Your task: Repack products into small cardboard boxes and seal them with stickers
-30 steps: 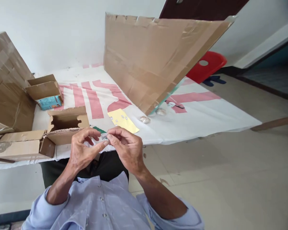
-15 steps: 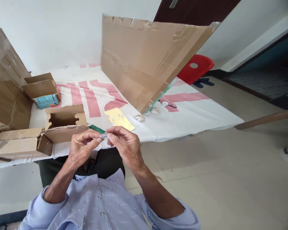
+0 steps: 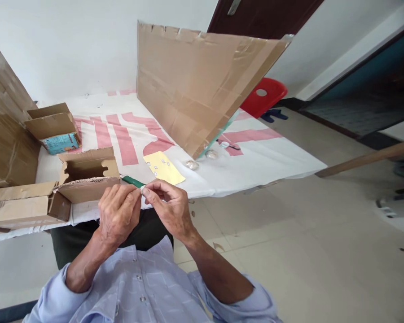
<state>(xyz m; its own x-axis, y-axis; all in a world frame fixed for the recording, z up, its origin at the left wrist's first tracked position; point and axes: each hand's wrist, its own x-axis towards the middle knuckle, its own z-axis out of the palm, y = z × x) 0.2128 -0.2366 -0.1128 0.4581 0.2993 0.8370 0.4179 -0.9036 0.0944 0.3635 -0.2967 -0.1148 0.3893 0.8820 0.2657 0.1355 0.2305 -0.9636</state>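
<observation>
My left hand (image 3: 119, 213) is closed, back of the hand upward, its fingertips meeting those of my right hand over the table's front edge. My right hand (image 3: 171, 208) pinches thumb against forefinger. Between the two hands is a small clear, grey-edged piece; only a pale bit (image 3: 142, 189) of it shows, and the fingers cover the rest. Just beyond the fingertips lies a green-handled tool (image 3: 132, 181), its near end hidden. A yellow sheet (image 3: 164, 168) with several tiny pieces on it lies to the right of the tool.
An open cardboard box (image 3: 87, 188) stands left of my hands, with another box (image 3: 16, 204) beside it. A large cardboard panel (image 3: 202, 85) leans across the back. Small clear-wrapped bundles (image 3: 192, 164) sit by its lower corner. A red chair (image 3: 265, 96) is behind the table.
My left hand has rolled over so its back faces up, and its fingers now cover the small clear piece, which showed plainly before. The whole view has shifted slightly.
</observation>
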